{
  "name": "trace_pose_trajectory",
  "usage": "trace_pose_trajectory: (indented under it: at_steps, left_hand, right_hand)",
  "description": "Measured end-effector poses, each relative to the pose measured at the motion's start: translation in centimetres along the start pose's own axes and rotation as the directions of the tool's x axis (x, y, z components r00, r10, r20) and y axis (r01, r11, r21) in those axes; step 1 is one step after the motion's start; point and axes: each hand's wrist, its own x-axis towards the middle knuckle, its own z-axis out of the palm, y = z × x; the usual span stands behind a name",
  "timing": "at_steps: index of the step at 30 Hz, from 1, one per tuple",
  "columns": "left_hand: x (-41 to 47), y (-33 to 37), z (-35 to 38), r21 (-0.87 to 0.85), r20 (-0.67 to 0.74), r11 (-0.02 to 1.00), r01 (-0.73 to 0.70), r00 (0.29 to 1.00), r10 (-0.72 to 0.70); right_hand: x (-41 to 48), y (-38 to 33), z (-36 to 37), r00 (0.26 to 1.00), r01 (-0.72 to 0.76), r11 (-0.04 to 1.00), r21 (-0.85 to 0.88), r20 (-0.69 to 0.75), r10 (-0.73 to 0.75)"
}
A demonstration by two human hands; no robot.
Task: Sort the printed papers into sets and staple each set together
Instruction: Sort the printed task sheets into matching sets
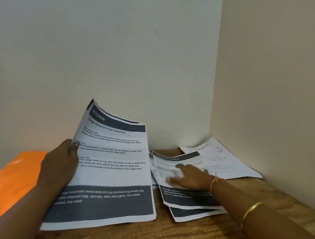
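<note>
**Sorting at the worktop.** The left hand (59, 162) grips the left edge of the KITCHEN stack (112, 173). Its thumb (74, 145) lies across the printed face, and the other fingers are behind the paper, out of sight. The stack is raised and curls back toward the wall, with its bottom edge resting on the worktop (184, 234) near the front edge, left of centre. The right hand (190, 176), blurred, lies palm down on the DRESSING TABLE sheet (183, 197), its fingers straight and slightly apart, clasping nothing. This sheet tops a loosely fanned set just right of the stack, and the lower sheets (194, 215) show below its bottom edge. A third pile (228, 164) lies flat in the back right corner of the worktop, apart from the right hand. An orange folder (11, 178) lies at the left edge, partly behind the left forearm. A thread band (216, 181) circles the right wrist and a gold bangle (251, 212) circles the forearm.
</note>
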Motion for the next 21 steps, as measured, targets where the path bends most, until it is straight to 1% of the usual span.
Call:
trace_pose_trajectory:
  at_steps: [1, 2, 3, 8, 12, 13, 14, 15, 16, 17, 18, 19, 20, 21]
  left_hand:
    - [0.0, 0.0, 0.0, 0.001, 0.001, 1.000, -0.003, 1.000, 0.003]
    - [-0.1, 0.0, 0.0, -0.003, 0.003, 1.000, -0.006, 1.000, 0.006]
    - [-0.1, 0.0, 0.0, -0.008, 0.005, 1.000, -0.006, 1.000, 0.006]
    - [0.0, -0.1, 0.1, -0.007, 0.008, 1.000, -0.015, 1.000, 0.015]
    - [0.0, -0.2, 0.2, -0.018, 0.010, 1.000, -0.012, 1.000, 0.013]
    - [0.0, -0.2, 0.2, -0.022, 0.012, 1.000, -0.010, 1.000, 0.010]
    - [0.0, -0.1, 0.2, -0.029, 0.013, 1.000, -0.004, 1.000, 0.005]
    - [0.0, -0.1, 0.2, -0.035, 0.012, 0.999, 0.002, 1.000, -0.002]
    - [0.0, -0.1, 0.2, -0.045, 0.009, 0.999, 0.007, 1.000, -0.007]
    - [0.1, 0.0, 0.2, -0.061, 0.003, 0.998, 0.011, 1.000, -0.011]
    - [0.1, 0.0, 0.1, -0.081, -0.004, 0.997, 0.017, 1.000, -0.017]
    - [0.0, 0.1, 0.1, -0.102, -0.009, 0.994, 0.024, 1.000, -0.025]
    - [0.0, 0.2, -0.1, -0.127, -0.013, 0.991, 0.037, 0.999, -0.039]
    - [0.0, 0.3, -0.1, -0.157, -0.017, 0.986, 0.047, 0.999, -0.050]
  right_hand:
    - [0.0, -0.3, 0.1, 0.992, 0.025, 1.000, 0.003, 0.123, -0.025]
    - [-0.1, -0.4, 0.1, 0.978, 0.037, 0.999, 0.008, 0.207, -0.038]
    - [-0.4, -0.5, -0.1, 0.966, 0.051, 0.998, 0.021, 0.253, -0.054]
    - [-2.2, -0.3, -1.7, 0.936, 0.150, 0.987, 0.052, 0.315, -0.159]
    - [-2.3, 0.4, -1.8, 0.927, 0.160, 0.986, 0.053, 0.334, -0.169]
    - [-2.2, 0.5, -1.7, 0.933, 0.151, 0.986, 0.064, 0.320, -0.163]
    - [-2.1, 0.5, -1.5, 0.949, 0.135, 0.985, 0.104, 0.272, -0.159]
    - [-2.3, 0.2, -1.5, 0.970, 0.128, 0.976, 0.175, 0.184, -0.160]
    - [-2.5, -0.2, -1.6, 0.986, 0.134, 0.954, 0.267, 0.059, -0.155]
    - [-2.7, -0.9, -1.7, 0.986, 0.166, 0.922, 0.349, -0.082, -0.147]
    - [-2.8, -1.9, -1.9, 0.967, 0.214, 0.890, 0.403, -0.218, -0.133]
    - [-2.9, -2.9, -2.1, 0.939, 0.257, 0.860, 0.441, -0.323, -0.115]
    - [-2.9, -4.1, -2.3, 0.918, 0.285, 0.827, 0.484, -0.386, -0.091]
    - [-2.7, -5.1, -2.6, 0.911, 0.296, 0.788, 0.540, -0.408, -0.063]
